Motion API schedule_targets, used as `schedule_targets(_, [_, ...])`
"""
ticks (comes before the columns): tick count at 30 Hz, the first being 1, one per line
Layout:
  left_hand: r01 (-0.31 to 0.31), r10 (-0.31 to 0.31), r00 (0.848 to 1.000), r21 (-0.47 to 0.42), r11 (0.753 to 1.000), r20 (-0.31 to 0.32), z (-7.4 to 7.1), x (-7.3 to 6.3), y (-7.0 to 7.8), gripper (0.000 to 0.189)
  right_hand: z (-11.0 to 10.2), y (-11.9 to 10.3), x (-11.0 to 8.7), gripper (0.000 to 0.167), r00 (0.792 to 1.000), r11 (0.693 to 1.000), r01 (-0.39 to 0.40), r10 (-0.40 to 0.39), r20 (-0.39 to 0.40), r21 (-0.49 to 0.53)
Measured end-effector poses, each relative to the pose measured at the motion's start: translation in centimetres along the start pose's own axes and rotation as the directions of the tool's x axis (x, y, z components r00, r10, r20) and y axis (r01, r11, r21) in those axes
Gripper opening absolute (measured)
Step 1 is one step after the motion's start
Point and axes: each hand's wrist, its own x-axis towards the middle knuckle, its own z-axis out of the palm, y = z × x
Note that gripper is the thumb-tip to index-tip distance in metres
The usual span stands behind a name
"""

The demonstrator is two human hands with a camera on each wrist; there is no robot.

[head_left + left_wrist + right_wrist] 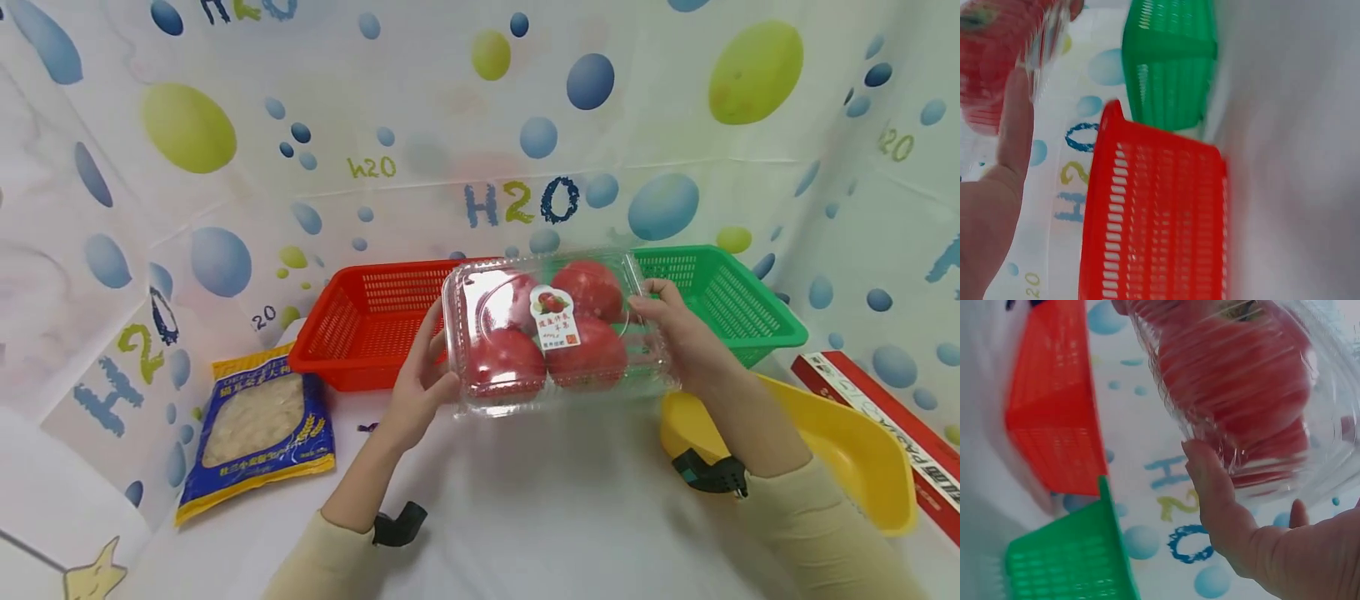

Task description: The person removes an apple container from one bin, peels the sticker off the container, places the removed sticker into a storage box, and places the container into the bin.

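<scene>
Both hands hold up a clear plastic box of red apples (558,333), its labelled lid tilted toward the head camera. My left hand (420,387) grips the box's left end, thumb at the near corner and fingers behind the edge. At the other end my right hand (678,333) grips the right side. The right wrist view shows the thumb (1213,487) against the rim of the box (1241,381). In the left wrist view the box (997,56) is blurred, with one finger along it.
Behind the box stand a red basket (337,329) and a green basket (750,292). A blue and yellow food bag (258,429) lies at left. On the right are a yellow scoop-shaped container (862,450) and a long red and white carton (892,417).
</scene>
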Motion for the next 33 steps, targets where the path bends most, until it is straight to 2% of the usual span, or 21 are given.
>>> schedule_targets(4, [0.072,-0.073,0.997,0.019,0.997,0.023,-1.0,-1.4,0.4,0.094,0.6,1.6,-0.8,0.049,0.998,0.999,-0.031,0.032,0.048,-0.027])
schedule_targets(8, [0.157,-0.159,0.987,0.048,0.986,0.026,-1.7,-3.0,0.7,0.095,0.6,3.0,-1.6,0.053,0.987,1.000,-0.022,0.024,0.159,-0.015])
schedule_targets(12, [0.204,-0.205,0.975,0.020,0.979,0.085,-2.2,-4.3,0.5,0.099,0.0,4.1,-2.4,0.054,0.972,0.999,-0.011,0.018,0.235,-0.033])
schedule_targets(17, [0.279,-0.279,0.953,0.020,0.960,0.120,-2.5,-5.6,-0.1,0.098,-0.7,5.2,-3.2,0.060,0.966,0.990,-0.075,0.101,0.236,-0.119])
schedule_targets(23, [0.378,-0.383,0.918,0.064,0.924,0.105,-3.0,-6.7,-0.8,0.093,-0.7,6.0,-3.4,0.064,0.960,0.975,-0.113,0.157,0.233,-0.190])
schedule_targets(27, [0.425,-0.430,0.897,0.067,0.903,0.098,-3.0,-6.9,-1.1,0.092,-0.6,6.4,-3.1,0.068,0.956,0.972,-0.142,0.184,0.230,-0.189])
schedule_targets(30, [0.450,-0.453,0.887,0.052,0.891,0.093,-3.0,-6.9,-1.2,0.093,-0.5,6.6,-2.9,0.071,0.952,0.967,-0.171,0.211,0.222,-0.187])
schedule_targets(33, [0.455,-0.455,0.885,0.031,0.890,0.097,-3.1,-7.0,-1.3,0.093,-0.2,6.9,-2.8,0.072,0.953,0.960,-0.191,0.231,0.197,-0.202])
